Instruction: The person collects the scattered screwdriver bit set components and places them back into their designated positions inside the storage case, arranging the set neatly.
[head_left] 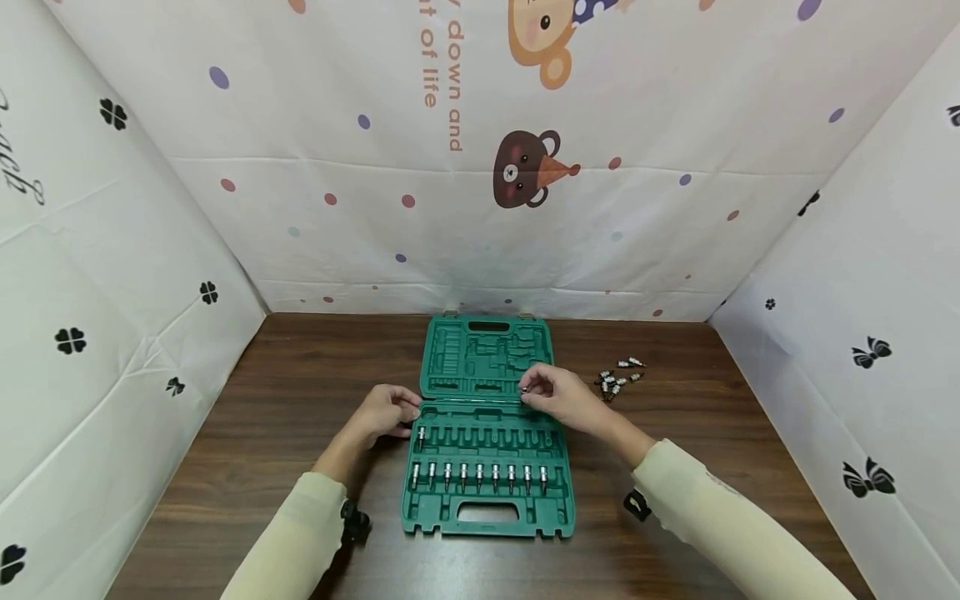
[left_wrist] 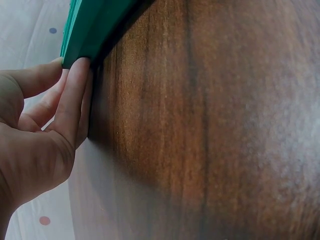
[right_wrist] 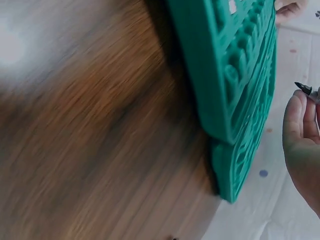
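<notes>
A green plastic socket case [head_left: 542, 505] lies unfolded on the table, its moulded lid [head_left: 487, 354] toward the back wall. My left hand [head_left: 384, 410] holds the case's left edge near the hinge; in the left wrist view, thumb and fingertips meet at the green corner. Above the hinge, toward the right, my right hand [head_left: 558, 396] pinches a small bit socket [right_wrist: 303, 89], its dark pointed tip sticking out past the fingers. One bit socket [head_left: 422, 437] stands at the left end of the upper row. Several more bit sockets [head_left: 480, 477] fill the lower row.
A loose pile of bit sockets [head_left: 611, 383] lies on the wooden table [head_left: 300, 500] to the right of the case. Printed white cloth walls [head_left: 360, 233] enclose the table at the back and both sides.
</notes>
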